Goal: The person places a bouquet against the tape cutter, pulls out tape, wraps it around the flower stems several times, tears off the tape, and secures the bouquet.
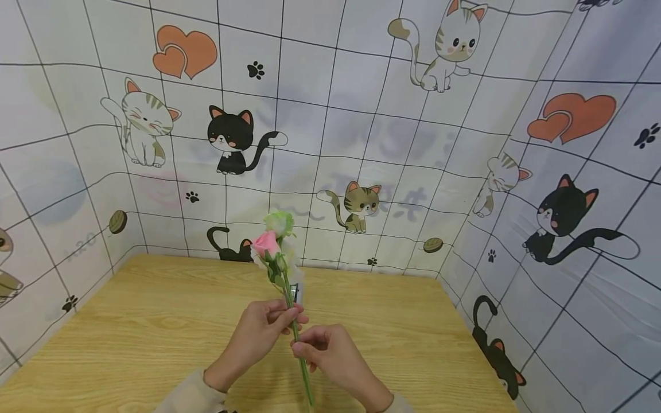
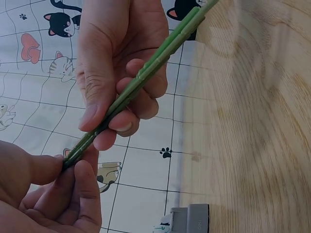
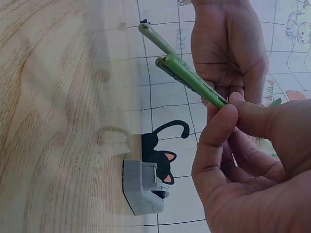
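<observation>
Both hands hold a small bunch of flowers by its green stems (image 2: 154,63), upright and tilted a little left in the head view. At its top are a pink rose (image 1: 265,244) and a pale green-white bloom (image 1: 280,222), with a whitish bloom partly hidden behind. The left hand (image 1: 262,328) pinches the stems below the leaves between thumb and fingers. Lower down, the right hand (image 1: 333,353) pinches the same stems with thumb and forefinger. Beyond it, the stem ends (image 3: 165,60) stick out at uneven lengths.
A small grey device (image 3: 142,187) stands on the wooden table (image 1: 392,321) behind the flowers, partly hidden by them in the head view. White cloth (image 1: 320,115) printed with cats, hearts and grid lines hangs around the table's back and sides.
</observation>
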Demonstrator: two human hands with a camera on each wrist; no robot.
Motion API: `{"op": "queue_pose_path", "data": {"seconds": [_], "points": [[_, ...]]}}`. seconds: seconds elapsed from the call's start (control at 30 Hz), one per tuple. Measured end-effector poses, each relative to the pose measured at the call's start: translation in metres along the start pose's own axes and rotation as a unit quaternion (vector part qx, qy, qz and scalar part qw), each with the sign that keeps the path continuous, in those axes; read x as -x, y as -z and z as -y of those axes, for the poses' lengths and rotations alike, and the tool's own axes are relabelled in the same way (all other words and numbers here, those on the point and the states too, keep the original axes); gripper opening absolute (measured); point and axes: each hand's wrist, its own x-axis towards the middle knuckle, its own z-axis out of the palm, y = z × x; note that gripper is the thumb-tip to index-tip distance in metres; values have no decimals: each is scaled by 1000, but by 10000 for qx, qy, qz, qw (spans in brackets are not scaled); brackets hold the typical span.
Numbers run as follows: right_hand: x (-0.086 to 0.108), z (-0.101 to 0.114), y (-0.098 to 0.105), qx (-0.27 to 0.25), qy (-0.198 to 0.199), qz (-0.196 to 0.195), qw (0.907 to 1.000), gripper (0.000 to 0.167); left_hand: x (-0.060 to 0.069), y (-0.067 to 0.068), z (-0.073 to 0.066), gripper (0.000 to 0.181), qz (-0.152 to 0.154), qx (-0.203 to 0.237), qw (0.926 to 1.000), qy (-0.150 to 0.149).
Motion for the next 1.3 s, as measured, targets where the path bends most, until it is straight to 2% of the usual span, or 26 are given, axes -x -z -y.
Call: {"op": "queue_pose_path", "data": {"seconds": [0.17,0.5,0.73,1.0,1.3], "points": [[0,0,0,58,-79,-25,9999,16,-1,0,0,21,68,-26,10000,18],[3,0,3,62,-113,-193,9997,21,2,0,1,18,240,-343,9991,-118],[6,-2,9,108,-236,-346,9991,17,6,3,4,31,219,-701,9973,-88],[11,-5,19,172,-338,-465,9982,18,9,8,11,25,115,-1410,9890,-426],[15,-14,34,260,-486,-607,9966,24,12,22,18,19,-35,-1989,9784,-558]]}}
